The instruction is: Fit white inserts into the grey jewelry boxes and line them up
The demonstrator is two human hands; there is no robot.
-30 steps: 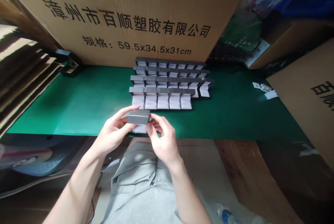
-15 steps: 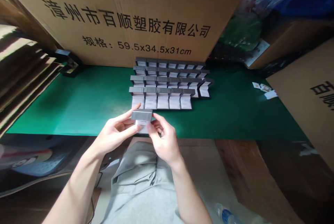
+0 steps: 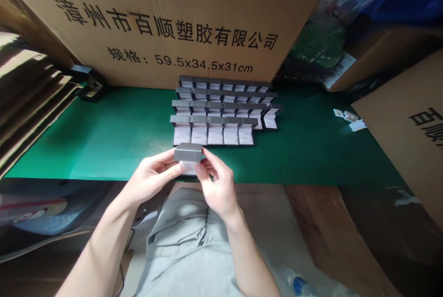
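Note:
Between my hands, at the near edge of the green table, is a small dark grey jewelry box [image 3: 188, 152] with its lid raised and a white inside. My left hand [image 3: 152, 175] grips its left side, the thumb at the white front part. My right hand [image 3: 216, 181] holds the right side, thumb also at the front and fingers behind the lid. Just beyond stand rows of like open boxes [image 3: 215, 134], lids up and white insides facing me. One box [image 3: 270, 119] sits at the right end of a row, slightly turned.
A large printed cardboard carton [image 3: 166, 15] stands behind the green table [image 3: 311, 149]. Stacked cardboard sheets [image 3: 31, 89] and a black object [image 3: 90, 86] are at left. Small white pieces [image 3: 356, 125] lie at right beside another carton [image 3: 404, 121]. A plastic bottle [image 3: 299, 283] is below.
The lid of the held box has tipped slightly forward, showing more of its top. My left index finger has come down from above the lid to its side.

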